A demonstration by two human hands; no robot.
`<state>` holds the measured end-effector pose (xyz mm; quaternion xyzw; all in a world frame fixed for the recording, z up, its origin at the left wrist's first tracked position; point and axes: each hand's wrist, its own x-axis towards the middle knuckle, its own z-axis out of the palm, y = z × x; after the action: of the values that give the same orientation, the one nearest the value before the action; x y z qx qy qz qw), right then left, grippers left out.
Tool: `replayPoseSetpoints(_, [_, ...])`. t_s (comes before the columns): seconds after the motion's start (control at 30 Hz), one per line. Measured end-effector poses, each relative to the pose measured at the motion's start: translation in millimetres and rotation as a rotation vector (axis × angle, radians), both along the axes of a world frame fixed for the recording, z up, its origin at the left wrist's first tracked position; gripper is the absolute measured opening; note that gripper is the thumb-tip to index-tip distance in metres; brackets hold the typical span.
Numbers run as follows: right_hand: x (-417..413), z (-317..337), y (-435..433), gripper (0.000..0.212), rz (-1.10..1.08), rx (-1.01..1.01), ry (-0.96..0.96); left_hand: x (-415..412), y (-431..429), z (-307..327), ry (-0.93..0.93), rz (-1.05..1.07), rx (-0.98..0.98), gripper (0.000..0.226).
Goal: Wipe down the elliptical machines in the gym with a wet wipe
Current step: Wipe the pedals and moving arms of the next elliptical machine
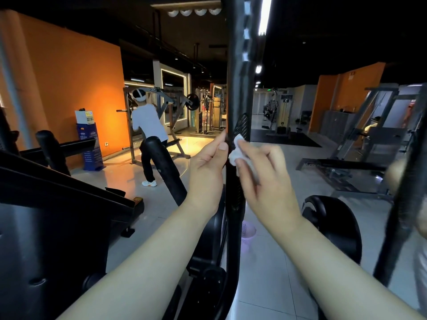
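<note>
A black upright handle bar of the elliptical machine (238, 88) runs from the top of the view down to the machine's base. My left hand (209, 160) grips the bar from the left, thumb along its edge. My right hand (265, 174) holds a crumpled white wet wipe (238, 147) and presses it against the right side of the bar, just beside my left thumb. Part of the wipe is hidden under my fingers.
A second black handle (165, 167) leans at left, with another dark machine (57, 204) at the near left. A pink basket (248, 234) stands on the tiled floor behind the bar. A person in a white shirt (147, 125) works at a far weight rack. Benches stand at right.
</note>
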<state>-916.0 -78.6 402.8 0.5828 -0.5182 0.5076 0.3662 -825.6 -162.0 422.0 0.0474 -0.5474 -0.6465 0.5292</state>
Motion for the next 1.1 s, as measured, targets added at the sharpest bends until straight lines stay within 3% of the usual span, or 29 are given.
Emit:
replayPoseSetpoints(0.2, [1.1, -4.8, -11.0, 0.034, -0.045, -0.081, -0.071, 0.9, -1.7, -1.5, -0.009, -0.012, -0.025, 0.039])
replayPoseSetpoints(0.43, [-8.3, -21.7, -22.1, 0.041, -0.160, 0.001, 0.231, 2.5, 1.2, 1.8, 0.000, -0.025, 0.001, 0.031])
replayPoseSetpoints(0.5, [-12.8, -22.3, -20.4, 0.043, -0.121, 0.042, 0.191, 3.0, 1.1, 0.9, 0.013, -0.035, -0.042, 0.031])
replayPoseSetpoints(0.63, [-3.4, -20.1, -16.2, 0.039, -0.158, -0.089, 0.003, 2.1, 1.8, 1.1, 0.020, -0.033, -0.046, 0.033])
replayPoseSetpoints(0.77, [5.1, -21.4, -20.2, 0.041, -0.109, 0.005, 0.149, 2.9, -2.9, -0.6, -0.006, -0.010, -0.028, 0.032])
replayPoseSetpoints(0.97, [-0.9, -10.7, -14.0, 0.039, -0.052, -0.070, 0.046, 2.6, 1.6, 2.4, 0.035, -0.033, -0.038, 0.032])
replayPoseSetpoints(1.1, [-1.3, -13.6, -12.0, 0.032, -0.097, -0.015, 0.121, 3.1, 2.5, 1.8, 0.046, -0.045, -0.045, 0.034])
